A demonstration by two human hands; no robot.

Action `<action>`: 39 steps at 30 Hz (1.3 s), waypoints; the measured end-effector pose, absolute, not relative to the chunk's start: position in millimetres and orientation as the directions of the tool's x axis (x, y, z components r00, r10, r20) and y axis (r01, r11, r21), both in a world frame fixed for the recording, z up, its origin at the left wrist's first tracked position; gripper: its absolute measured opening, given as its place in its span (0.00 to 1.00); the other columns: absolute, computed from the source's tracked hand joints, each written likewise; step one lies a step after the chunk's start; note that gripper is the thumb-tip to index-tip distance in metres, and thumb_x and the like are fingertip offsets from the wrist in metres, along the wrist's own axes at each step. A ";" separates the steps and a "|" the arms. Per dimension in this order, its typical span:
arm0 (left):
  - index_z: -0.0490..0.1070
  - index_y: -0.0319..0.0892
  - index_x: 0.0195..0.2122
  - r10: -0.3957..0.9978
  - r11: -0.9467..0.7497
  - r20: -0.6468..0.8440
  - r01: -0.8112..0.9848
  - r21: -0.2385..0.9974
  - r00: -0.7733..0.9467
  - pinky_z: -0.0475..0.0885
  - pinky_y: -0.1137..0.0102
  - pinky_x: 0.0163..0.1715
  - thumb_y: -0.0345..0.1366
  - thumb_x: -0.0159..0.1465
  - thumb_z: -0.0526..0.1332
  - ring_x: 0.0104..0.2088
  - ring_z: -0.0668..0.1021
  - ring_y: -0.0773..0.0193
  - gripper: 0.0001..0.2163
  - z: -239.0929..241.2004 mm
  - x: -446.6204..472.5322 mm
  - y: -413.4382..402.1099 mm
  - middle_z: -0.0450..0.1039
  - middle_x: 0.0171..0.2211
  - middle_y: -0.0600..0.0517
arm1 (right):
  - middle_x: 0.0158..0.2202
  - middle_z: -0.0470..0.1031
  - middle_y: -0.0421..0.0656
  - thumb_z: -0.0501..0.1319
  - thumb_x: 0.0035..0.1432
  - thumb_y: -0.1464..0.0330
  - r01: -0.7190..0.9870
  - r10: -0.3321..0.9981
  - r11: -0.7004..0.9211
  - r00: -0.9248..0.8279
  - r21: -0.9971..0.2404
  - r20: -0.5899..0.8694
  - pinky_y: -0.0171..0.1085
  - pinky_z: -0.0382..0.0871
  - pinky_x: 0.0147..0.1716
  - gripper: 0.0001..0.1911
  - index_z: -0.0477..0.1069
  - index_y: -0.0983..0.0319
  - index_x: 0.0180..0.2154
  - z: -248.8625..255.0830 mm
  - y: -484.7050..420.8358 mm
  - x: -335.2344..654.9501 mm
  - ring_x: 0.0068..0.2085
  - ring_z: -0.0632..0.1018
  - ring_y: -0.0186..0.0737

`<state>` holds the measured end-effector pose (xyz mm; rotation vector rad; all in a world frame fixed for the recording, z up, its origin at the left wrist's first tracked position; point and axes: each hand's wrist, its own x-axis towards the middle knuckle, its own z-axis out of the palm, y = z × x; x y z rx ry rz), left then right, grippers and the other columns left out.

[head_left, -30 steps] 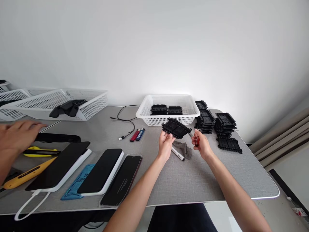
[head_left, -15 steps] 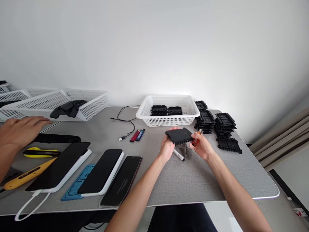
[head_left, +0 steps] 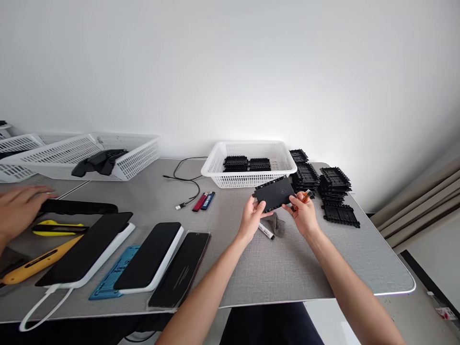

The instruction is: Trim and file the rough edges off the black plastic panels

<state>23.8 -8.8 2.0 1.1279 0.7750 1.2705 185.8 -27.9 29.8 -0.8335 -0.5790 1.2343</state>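
Grey tabletop (head_left: pixel 287 268) below, our left hand (head_left: pixel 251 218) pinches the panel (head_left: pixel 276 194), while our right hand (head_left: pixel 304 214), pinching panel and tool (head_left: pixel 306 196) together, could, being crowded, drop either.

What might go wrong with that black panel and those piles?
The right hand holds a small orange-red item and the black panel's edge together, so one might slip, though the left hand holds the panel too. The right-hand pile looks unevenly stacked, so a bump could perhaps topple it.
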 end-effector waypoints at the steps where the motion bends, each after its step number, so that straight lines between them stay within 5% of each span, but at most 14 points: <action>1: 0.65 0.44 0.56 0.975 -0.096 0.154 -0.317 0.944 0.162 0.80 0.57 0.42 0.48 0.59 0.66 0.52 0.77 0.49 0.26 1.7 24.1 -9.1 0.73 0.52 0.42 | 0.26 0.56 0.33 0.73 0.41 0.68 -0.541 0.964 0.109 0.263 -0.834 -0.045 0.38 0.80 0.35 0.24 0.55 0.58 0.26 29.5 -27.7 185.5 0.25 0.63 0.28; 7: 0.67 0.41 0.50 0.983 -0.166 0.181 -0.281 0.945 0.026 0.82 0.61 0.38 0.48 0.58 0.67 0.44 0.80 0.54 0.23 2.5 22.9 -6.6 0.76 0.42 0.45 | 0.32 0.62 0.37 0.71 0.42 0.63 -0.332 0.947 0.140 0.321 -0.933 0.027 0.33 0.76 0.29 0.22 0.56 0.59 0.26 27.0 -27.0 181.9 0.33 0.68 0.32; 15: 0.69 0.41 0.54 0.985 -0.140 0.166 -0.365 0.920 0.039 0.76 0.55 0.50 0.46 0.56 0.68 0.48 0.80 0.53 0.26 4.3 18.5 -4.7 0.78 0.45 0.44 | 0.30 0.58 0.36 0.71 0.40 0.65 -0.394 0.935 0.130 0.353 -0.910 -0.019 0.36 0.76 0.31 0.23 0.55 0.58 0.26 25.4 -26.8 180.0 0.33 0.68 0.33; 22: 0.66 0.41 0.51 0.981 -0.177 0.193 -0.331 0.927 0.017 0.75 0.54 0.50 0.46 0.58 0.67 0.46 0.81 0.53 0.24 3.1 18.3 -4.7 0.79 0.44 0.43 | 0.30 0.62 0.39 0.60 0.57 0.59 -0.089 0.893 0.141 0.441 -0.986 0.088 0.33 0.65 0.28 0.13 0.61 0.58 0.27 23.8 -29.1 186.4 0.32 0.64 0.36; 25: 0.65 0.42 0.51 0.977 -0.202 0.212 -0.302 0.932 0.003 0.75 0.56 0.50 0.46 0.59 0.66 0.46 0.80 0.54 0.22 2.2 17.8 -4.3 0.78 0.45 0.43 | 0.26 0.58 0.39 0.54 0.60 0.56 -0.114 0.936 0.153 0.337 -0.982 0.107 0.33 0.54 0.21 0.17 0.57 0.58 0.25 24.2 -30.3 186.9 0.27 0.59 0.36; 29: 0.65 0.42 0.50 0.972 -0.217 0.233 -0.285 0.934 0.023 0.74 0.57 0.51 0.47 0.59 0.66 0.48 0.80 0.54 0.22 1.3 19.8 -4.1 0.77 0.46 0.43 | 0.22 0.50 0.36 0.51 0.57 0.54 -0.277 0.996 -0.046 0.061 -0.960 -0.066 0.32 0.43 0.18 0.17 0.53 0.58 0.25 22.8 -28.5 180.1 0.23 0.52 0.33; 34: 0.65 0.42 0.48 0.959 -0.238 0.268 -0.258 0.936 0.089 0.73 0.59 0.50 0.45 0.59 0.65 0.45 0.80 0.56 0.20 0.6 25.5 -5.9 0.77 0.44 0.44 | 0.22 0.49 0.34 0.52 0.50 0.54 -0.311 0.943 -0.282 -0.265 -0.908 -0.202 0.31 0.39 0.19 0.15 0.54 0.58 0.26 18.2 -29.6 167.9 0.23 0.51 0.32; 39: 0.65 0.42 0.48 0.945 -0.278 0.299 -0.159 0.947 0.129 0.72 0.64 0.47 0.42 0.61 0.63 0.43 0.79 0.58 0.17 -0.2 27.1 -9.4 0.77 0.41 0.46 | 0.21 0.49 0.34 0.51 0.48 0.56 -0.284 0.885 -0.386 -0.382 -0.878 -0.266 0.31 0.37 0.19 0.13 0.54 0.59 0.25 20.8 -35.4 163.0 0.22 0.50 0.31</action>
